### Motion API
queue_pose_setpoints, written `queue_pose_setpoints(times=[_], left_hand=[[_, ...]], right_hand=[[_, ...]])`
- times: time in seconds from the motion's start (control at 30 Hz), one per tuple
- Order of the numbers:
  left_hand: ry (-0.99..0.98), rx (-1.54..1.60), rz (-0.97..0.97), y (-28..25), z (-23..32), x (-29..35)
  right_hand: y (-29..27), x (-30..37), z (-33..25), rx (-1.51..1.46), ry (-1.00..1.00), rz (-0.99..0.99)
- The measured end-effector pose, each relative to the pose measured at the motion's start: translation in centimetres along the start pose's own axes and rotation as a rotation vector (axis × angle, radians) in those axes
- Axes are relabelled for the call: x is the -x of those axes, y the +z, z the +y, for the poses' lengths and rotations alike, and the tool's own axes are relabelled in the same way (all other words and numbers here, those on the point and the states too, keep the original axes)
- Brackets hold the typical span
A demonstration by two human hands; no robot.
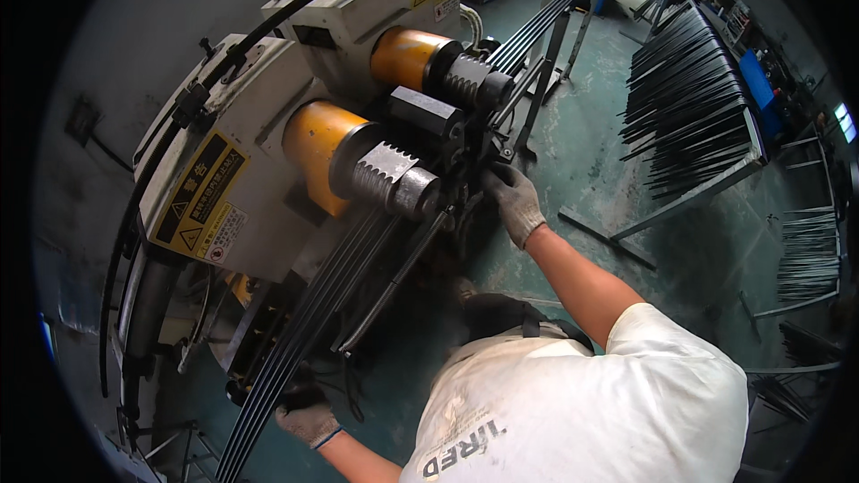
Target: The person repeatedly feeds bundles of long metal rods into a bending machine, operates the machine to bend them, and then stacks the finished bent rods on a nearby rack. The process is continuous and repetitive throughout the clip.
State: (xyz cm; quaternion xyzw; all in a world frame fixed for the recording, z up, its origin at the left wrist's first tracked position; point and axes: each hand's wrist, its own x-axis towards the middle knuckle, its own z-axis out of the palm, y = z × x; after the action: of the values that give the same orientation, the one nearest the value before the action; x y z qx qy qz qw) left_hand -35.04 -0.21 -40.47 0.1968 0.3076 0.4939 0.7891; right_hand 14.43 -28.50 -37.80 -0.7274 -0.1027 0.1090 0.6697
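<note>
Several long black rods [284,367] slope side by side from the lower left up into a beige machine [259,148]. At their lower end my left hand [309,419], in a grey glove with dark fingers, is closed against the rods' edge; its fingertips are partly hidden. My right hand [516,204], also gloved, reaches to the dark clamp parts beside the machine's rollers. Its fingers are bent and pressed together, and what they hold is hidden in shadow. Next to it stand two ridged metal rollers [394,181] on orange cylinders [329,148].
More rods [537,31] extend from the far side of the machine on a stand. At right, a metal rack [684,192] carries many black rods, with another rack [810,255] beyond it. A loose bar [608,240] lies on the green floor. A black cable [268,22] arches over the machine.
</note>
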Motion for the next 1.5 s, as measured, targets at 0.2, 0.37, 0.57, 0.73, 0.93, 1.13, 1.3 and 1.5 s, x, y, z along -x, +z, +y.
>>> queue_pose_setpoints(times=[0.2, 0.37, 0.57, 0.73, 0.93, 1.13, 1.3, 1.5], left_hand=[[0.542, -1.024, 0.254, -7.1, 3.1, 0.5], [0.356, -0.484, 0.237, 2.0, 6.1, 4.2], [0.201, 0.065, 0.230, 8.6, 4.9, 5.1], [0.650, -0.655, 0.178, 11.6, 6.4, 4.4], [0.911, -0.709, 0.407, 23.7, 10.9, 5.6], [0.993, -0.837, 0.218, 33.8, 10.2, 5.5], [1.025, -0.930, 0.096, 40.1, 9.4, 7.3], [0.925, -1.019, -0.131, 47.1, 5.1, 6.4]], right_hand=[[4.8, -4.1, -3.5, -0.557, 0.063, 0.022], [5.9, -10.6, 0.5, -0.461, 0.012, 0.063], [6.8, -7.7, -5.8, -0.632, 0.255, 0.071], [6.2, -8.5, -5.8, -0.767, 0.315, 0.010], [6.3, -10.9, -4.7, -0.542, 0.199, -0.026], [5.3, -11.2, -7.2, -0.589, 0.277, -0.144], [5.6, -12.5, -5.3, -0.630, 0.171, -0.186], [5.1, -13.2, -4.8, -0.570, 0.055, -0.192]])
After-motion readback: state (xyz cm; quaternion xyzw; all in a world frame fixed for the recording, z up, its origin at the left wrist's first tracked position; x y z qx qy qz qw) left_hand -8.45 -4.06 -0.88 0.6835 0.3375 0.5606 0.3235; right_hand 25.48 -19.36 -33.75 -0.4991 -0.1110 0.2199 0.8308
